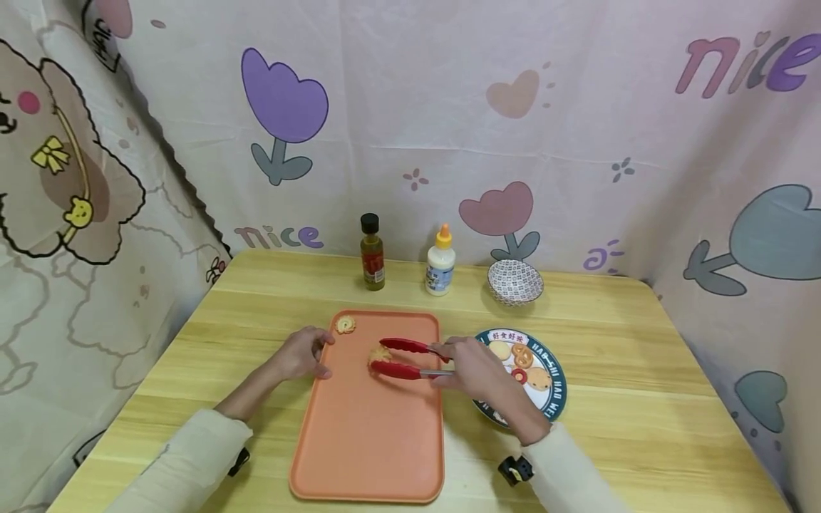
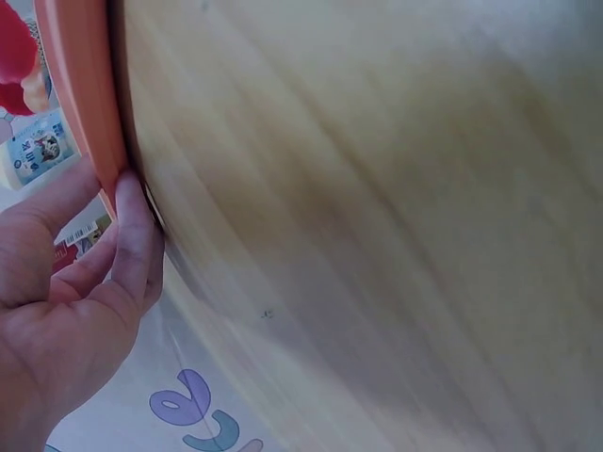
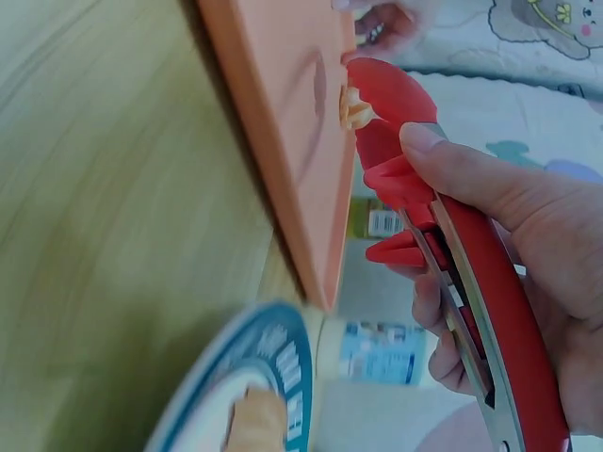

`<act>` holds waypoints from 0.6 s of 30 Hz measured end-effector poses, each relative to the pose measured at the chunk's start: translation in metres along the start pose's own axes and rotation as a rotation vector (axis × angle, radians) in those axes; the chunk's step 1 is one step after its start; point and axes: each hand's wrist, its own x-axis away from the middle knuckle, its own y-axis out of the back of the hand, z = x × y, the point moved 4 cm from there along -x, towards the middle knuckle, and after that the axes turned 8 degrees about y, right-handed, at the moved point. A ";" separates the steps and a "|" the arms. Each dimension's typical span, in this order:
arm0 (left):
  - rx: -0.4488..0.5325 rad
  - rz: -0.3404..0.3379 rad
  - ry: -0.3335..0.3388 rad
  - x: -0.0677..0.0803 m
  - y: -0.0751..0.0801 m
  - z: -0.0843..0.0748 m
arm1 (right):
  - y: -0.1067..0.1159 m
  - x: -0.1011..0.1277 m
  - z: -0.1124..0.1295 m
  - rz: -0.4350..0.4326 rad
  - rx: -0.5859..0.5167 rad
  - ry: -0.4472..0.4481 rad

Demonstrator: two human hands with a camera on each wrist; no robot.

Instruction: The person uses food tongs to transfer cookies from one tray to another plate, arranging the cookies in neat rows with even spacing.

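Observation:
An orange tray (image 1: 372,427) lies on the wooden table (image 1: 641,399). My right hand (image 1: 471,367) grips red tongs (image 1: 410,360), whose tips hold a pale cookie (image 1: 378,354) just over the tray's middle; the cookie (image 3: 350,105) shows between the red tips (image 3: 386,94) in the right wrist view. A second cookie (image 1: 345,324) lies at the tray's far left corner. My left hand (image 1: 301,353) holds the tray's left edge, its fingers (image 2: 127,235) pressed on the orange rim (image 2: 89,104).
A blue-rimmed plate (image 1: 551,399) with several cookies sits right of the tray. Behind stand a dark sauce bottle (image 1: 372,253), a white squeeze bottle (image 1: 440,261) and a patterned bowl (image 1: 515,281). Printed cloth walls enclose the table on three sides.

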 end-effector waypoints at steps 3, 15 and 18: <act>0.004 0.003 -0.008 0.001 0.000 0.001 | 0.004 0.008 -0.008 0.002 0.011 -0.022; 0.025 0.005 -0.008 0.001 0.000 0.001 | 0.028 0.052 -0.036 -0.017 0.038 -0.089; 0.018 0.004 -0.008 0.001 0.000 0.001 | 0.037 0.065 -0.043 -0.016 0.059 -0.090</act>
